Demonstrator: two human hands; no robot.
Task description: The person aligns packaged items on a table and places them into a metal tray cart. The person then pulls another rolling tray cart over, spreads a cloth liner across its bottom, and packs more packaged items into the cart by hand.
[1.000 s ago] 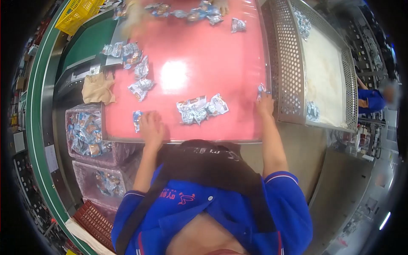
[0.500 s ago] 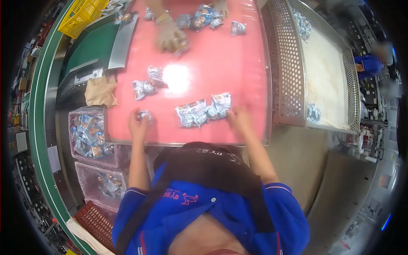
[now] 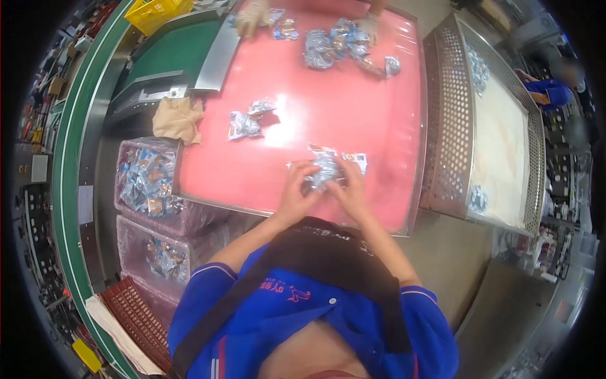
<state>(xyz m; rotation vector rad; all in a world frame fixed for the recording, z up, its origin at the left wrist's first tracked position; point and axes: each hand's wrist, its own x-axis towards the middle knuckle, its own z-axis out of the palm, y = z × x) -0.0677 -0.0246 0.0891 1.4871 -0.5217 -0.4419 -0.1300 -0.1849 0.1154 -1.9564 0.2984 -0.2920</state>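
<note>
On the pink tabletop [image 3: 284, 180], near its front edge, my left hand [image 3: 299, 191] and my right hand [image 3: 349, 188] close in from both sides on a bunch of small silver-blue snack packets [image 3: 326, 168]. The fingers of both hands curl around the bunch and partly hide it. White printed packet ends stick out past my fingers at the top and right. Further left, a pair of loose packets [image 3: 245, 124] lies apart from my hands.
A co-worker's gloved hands [image 3: 252, 19] are at the far side, by a packet pile [image 3: 319, 49]. Packet-filled lined crates [image 3: 136, 218] stand at left, below a tan cloth [image 3: 178, 120]. A perforated metal tray [image 3: 449, 120] is at right; a yellow basket [image 3: 158, 14] stands far left.
My hands have come together from the two sides and gathered the row of packets into one bunch. A co-worker's gloved hand has moved to the far left edge. The view has shifted.
</note>
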